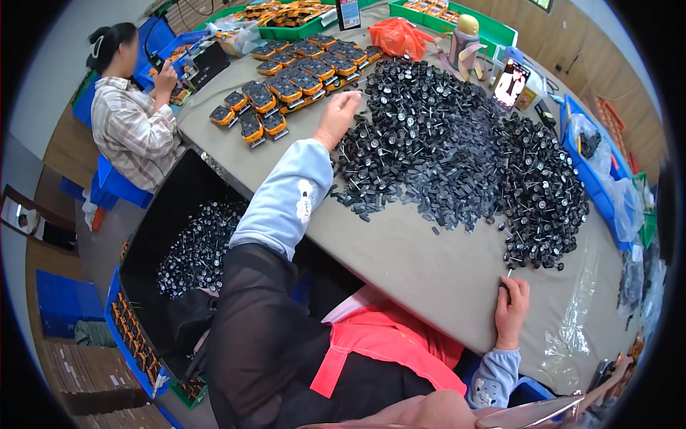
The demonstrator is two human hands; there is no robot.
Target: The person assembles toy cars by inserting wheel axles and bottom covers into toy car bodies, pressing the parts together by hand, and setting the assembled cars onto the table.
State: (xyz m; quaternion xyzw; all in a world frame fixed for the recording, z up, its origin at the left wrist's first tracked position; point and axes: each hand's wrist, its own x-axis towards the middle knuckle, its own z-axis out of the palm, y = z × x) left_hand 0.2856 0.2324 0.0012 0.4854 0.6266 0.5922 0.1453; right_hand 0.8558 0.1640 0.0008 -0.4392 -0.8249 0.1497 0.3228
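Note:
My left hand (339, 119) reaches across the grey table, fingers drawn together; whatever they may pinch is too small to make out. It hovers between rows of orange-and-black toy car bodies (304, 80) and the left side of a big heap of black wheels on metal axles (407, 96). By the table's near edge, my right hand (511, 311) is closed around a wheel with a metal axle (509, 274), its thin pin pointing away from me. A second wheel heap (539, 189) lies just beyond that hand. Small flat black pieces (461, 164) spread between the heaps.
A black bin (146, 236) with more wheel parts (200, 250) stands at my left. Across the table are a red plastic bag (398, 37), a phone (510, 84) and green trays (486, 32). A blue tray (597, 171) borders the right. Another person (136, 121) sits far left.

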